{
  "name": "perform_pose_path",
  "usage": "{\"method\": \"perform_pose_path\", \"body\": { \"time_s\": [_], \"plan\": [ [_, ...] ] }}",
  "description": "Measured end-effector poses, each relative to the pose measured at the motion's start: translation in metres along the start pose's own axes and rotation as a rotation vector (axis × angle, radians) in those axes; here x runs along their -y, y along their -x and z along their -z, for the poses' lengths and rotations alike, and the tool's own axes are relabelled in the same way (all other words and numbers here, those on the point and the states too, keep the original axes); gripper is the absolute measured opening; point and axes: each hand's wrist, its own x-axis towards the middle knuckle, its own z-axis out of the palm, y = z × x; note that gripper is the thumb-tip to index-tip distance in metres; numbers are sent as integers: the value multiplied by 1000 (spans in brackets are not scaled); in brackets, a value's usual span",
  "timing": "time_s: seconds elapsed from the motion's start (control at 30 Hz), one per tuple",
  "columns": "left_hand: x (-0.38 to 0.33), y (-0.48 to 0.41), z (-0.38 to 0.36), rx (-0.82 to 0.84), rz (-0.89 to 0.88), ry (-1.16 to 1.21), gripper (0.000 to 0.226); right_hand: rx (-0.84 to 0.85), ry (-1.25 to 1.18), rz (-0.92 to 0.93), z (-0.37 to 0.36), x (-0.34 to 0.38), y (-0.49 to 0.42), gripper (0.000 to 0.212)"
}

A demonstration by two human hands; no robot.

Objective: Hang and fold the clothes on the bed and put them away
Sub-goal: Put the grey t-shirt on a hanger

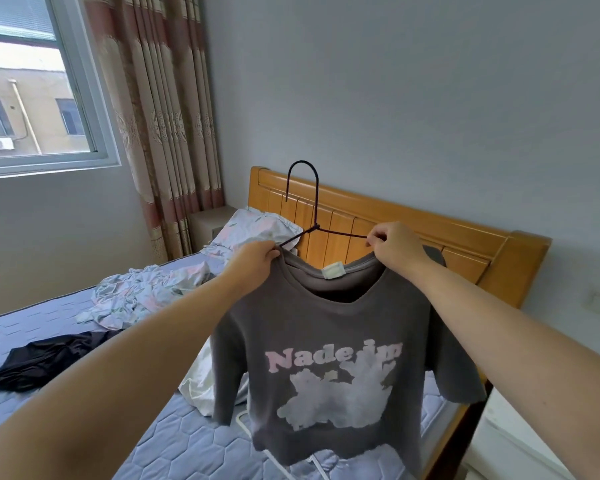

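Observation:
A grey T-shirt [326, 327] with pink lettering and a white print hangs in the air over the bed [84, 306]. A dark wire hanger [314, 209] sticks up out of its neck, hook upward. My left hand [253, 261] grips the collar's left side together with the hanger's left arm. My right hand [395, 249] pinches the collar's right side at the hanger's right arm. On the bed lie a black garment [39, 362], a crumpled floral garment [136, 292] and a white garment [201, 379].
A white hanger [246, 427] lies on the blue quilted mattress under the shirt. A floral pillow [253, 230] leans by the wooden headboard [430, 233]. Window and curtains [167, 109] stand at the left. A white surface [520, 445] sits at the lower right.

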Motion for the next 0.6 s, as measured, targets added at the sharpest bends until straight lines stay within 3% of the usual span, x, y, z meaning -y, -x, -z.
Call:
{"method": "perform_pose_path", "body": {
  "time_s": [0.3,0.6],
  "plan": [
    [-23,-2,-4,-33,-83,-8,23,100,-29,52,-6,30,4,29],
    [-9,-7,4,49,-87,-59,24,-27,-123,-37,0,21,11,26]
  ]
}}
